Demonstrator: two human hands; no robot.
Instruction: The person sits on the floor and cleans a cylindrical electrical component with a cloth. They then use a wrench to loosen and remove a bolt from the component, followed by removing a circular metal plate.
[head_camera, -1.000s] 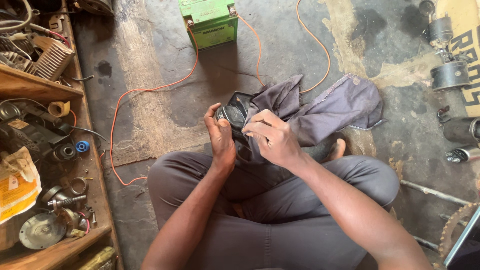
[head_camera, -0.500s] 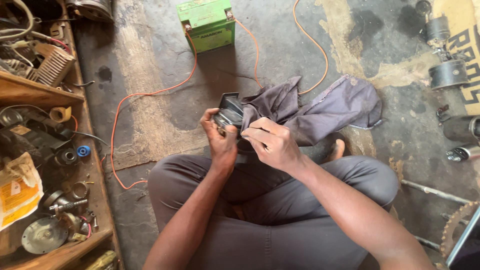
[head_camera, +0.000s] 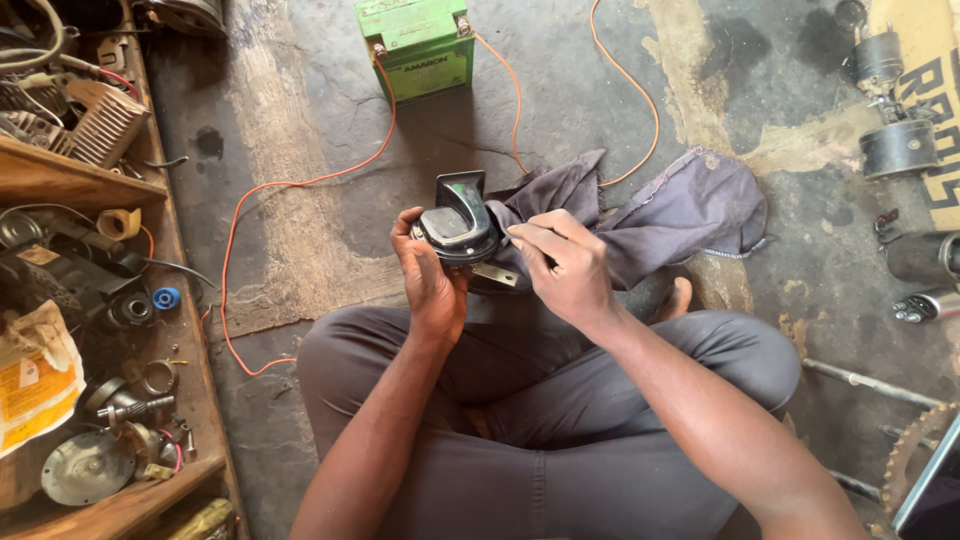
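I'm partway through wiping down the black, snail-shaped plastic horn (head_camera: 458, 222), which sits just above my crossed legs, at about 6 o'clock from the green box-shaped battery (head_camera: 415, 45). My left hand (head_camera: 428, 275) is clasped round its underside; my right hand (head_camera: 565, 265) pinches a fold of the grey cotton rag (head_camera: 680, 210) at the horn's 3 o'clock edge. The next rub wants a firm hold. The casing looks glossy, with a metal bracket beneath.

A green battery (head_camera: 417, 45) with orange wires (head_camera: 300, 185) sits on the floor (head_camera: 300, 100); cluttered shelf (head_camera: 90, 300), perhaps motor parts (head_camera: 895, 100).
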